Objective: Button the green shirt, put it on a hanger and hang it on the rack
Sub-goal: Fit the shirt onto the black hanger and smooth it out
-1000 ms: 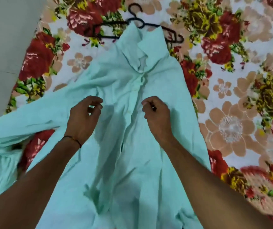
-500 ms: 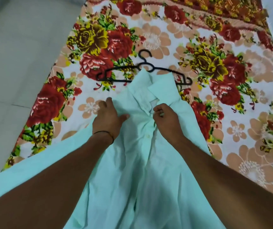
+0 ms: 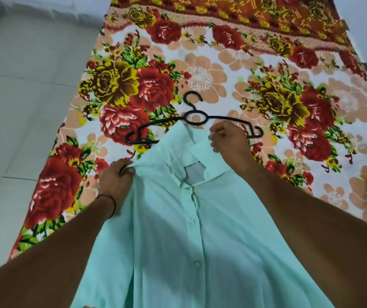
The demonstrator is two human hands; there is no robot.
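A pale green shirt lies front-up on a flowered bedsheet, its collar pointing away from the person and its body running back toward them. The placket down the middle looks closed, with a row of small buttons showing along it; the collar is open at the neck, where a grey label shows inside.

The left hand is at the shirt's left shoulder, fingers curled shut around a bunched fold of the cloth. A thin dark band sits on that wrist. The right hand is at the far side of the collar, fingers drawn together in a loose fist that pinches the collar's edge. Both forearms reach in from the near edge of the view, one on each side of the shirt.

Just beyond the collar lies a black hanger, flat on the sheet, its hook pointing away. The collar's tip overlaps the hanger's lower bar, and the right hand covers part of its right arm. Whether the hand touches the hanger cannot be told.

The sheet is white with large red, yellow and peach flowers and a darker patterned border at its far end. To the left of it is a pale tiled floor.
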